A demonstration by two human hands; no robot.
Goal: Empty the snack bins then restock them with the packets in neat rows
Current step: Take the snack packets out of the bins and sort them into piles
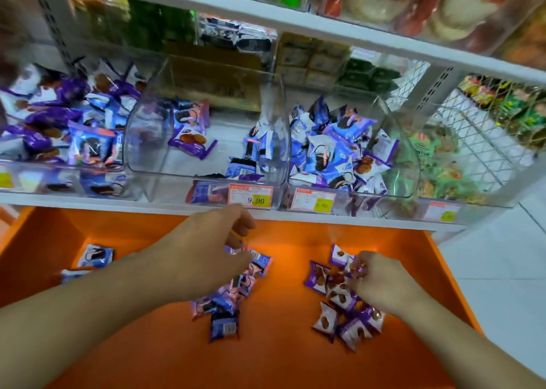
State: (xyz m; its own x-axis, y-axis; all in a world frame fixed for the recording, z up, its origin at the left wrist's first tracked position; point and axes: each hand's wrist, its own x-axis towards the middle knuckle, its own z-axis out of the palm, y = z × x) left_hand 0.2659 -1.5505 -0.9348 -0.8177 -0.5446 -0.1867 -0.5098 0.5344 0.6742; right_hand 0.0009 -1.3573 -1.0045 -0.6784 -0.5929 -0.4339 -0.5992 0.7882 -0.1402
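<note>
Below, across the lower half of the frame, a bright orange shelf surface [280, 359] stretches wide, with white floor tiles [496, 270] showing at the lower right. Above it runs a white shelf [88, 204] carrying three clear plastic bins. At the left of the frame, the left bin [59, 179] is heaped with purple and blue snack packets. At centre, the middle bin [206, 179] is nearly bare, with a few packets along its back and right side. Right of centre, the right bin [354, 195] holds a jumbled pile. A wire basket [472, 140] of green-wrapped goods stands at the far right, and higher shelves of blurred packages fill the top.

On the orange surface lie two loose heaps: blue packets [224, 309] at centre and purple packets [339, 309] to the right, well apart. Two more blue packets [96, 255] lie at the left.

The left hand [212, 255] reaches over the blue heap, fingers curled, seemingly pinching a packet at its top. The right hand [381, 279] pinches a purple packet at its fingertips.

Yellow price tags sit on the bin fronts; the middle one [251, 196] reads "9.90".
</note>
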